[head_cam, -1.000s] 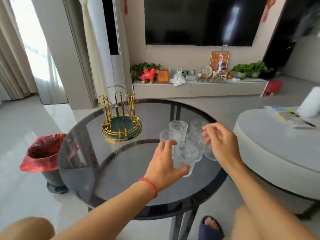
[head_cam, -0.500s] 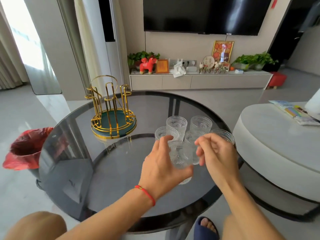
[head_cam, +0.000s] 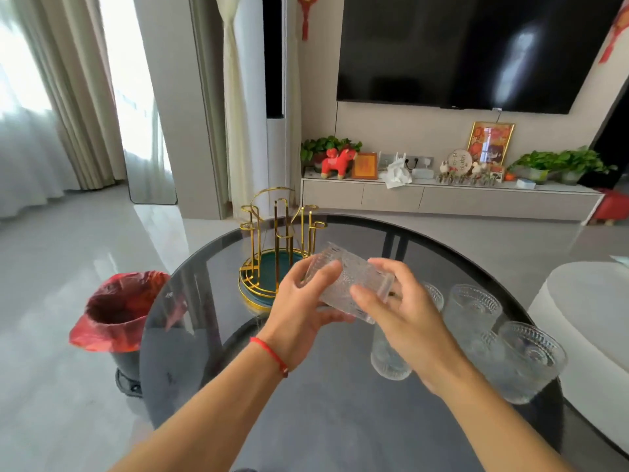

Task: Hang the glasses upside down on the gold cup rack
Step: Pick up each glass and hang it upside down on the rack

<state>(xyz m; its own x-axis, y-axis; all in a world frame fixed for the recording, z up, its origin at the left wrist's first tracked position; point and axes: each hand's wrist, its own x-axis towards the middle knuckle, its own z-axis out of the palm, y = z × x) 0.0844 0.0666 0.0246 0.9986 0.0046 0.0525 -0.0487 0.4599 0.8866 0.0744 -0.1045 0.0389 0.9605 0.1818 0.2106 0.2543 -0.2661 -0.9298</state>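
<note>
Both hands' grip tilts one glass [head_cam: 347, 284] sideways above the table [head_cam: 211, 335].

Bright window [head_cam: 30, 80] daylight, glossy glare, warped edges

- One camera only, worn on the person's head, looking forward and down.
- It sits close above the round glass table [head_cam: 211, 335], forearms reaching in from the bottom edge.
- It faces the wall with the television [head_cam: 476, 49]; wide-angle, so edges bend.
</note>
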